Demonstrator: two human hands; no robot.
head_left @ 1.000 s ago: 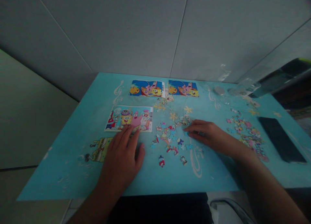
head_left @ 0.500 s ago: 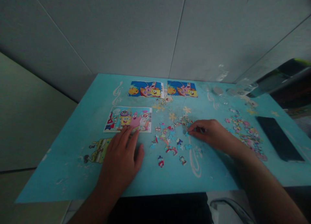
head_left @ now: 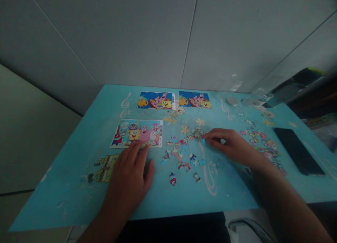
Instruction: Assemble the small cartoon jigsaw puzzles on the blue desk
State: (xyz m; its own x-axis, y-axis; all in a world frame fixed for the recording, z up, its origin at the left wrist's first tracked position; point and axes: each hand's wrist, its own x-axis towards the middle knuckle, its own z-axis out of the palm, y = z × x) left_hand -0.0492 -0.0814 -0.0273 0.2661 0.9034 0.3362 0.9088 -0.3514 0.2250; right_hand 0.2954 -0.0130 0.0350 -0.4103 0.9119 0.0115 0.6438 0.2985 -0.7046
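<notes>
My left hand [head_left: 133, 174] lies flat with its fingers apart, fingertips on the lower edge of a cartoon picture card [head_left: 137, 133]. Over the loose jigsaw pieces [head_left: 181, 151] in the middle of the table, my right hand [head_left: 228, 143] pinches a small light-blue puzzle piece [head_left: 203, 140] between thumb and forefinger. Its fingertips are beside a little heap of pieces [head_left: 196, 132]. Two single pieces, a red-and-blue one [head_left: 172, 179] and a brownish one [head_left: 196, 177], lie nearer the front edge.
Two blue picture cards [head_left: 155, 100] [head_left: 195, 99] lie at the back. On the right are another spread of puzzle pieces [head_left: 265, 144], a dark phone-like slab [head_left: 298, 151] and clear plastic containers [head_left: 259, 98]. The light-blue table [head_left: 79, 197] meets a grey wall [head_left: 131, 43].
The view has shifted slightly. My right hand has moved a little away from me toward the small heap, still pinching. My left hand stays at the card.
</notes>
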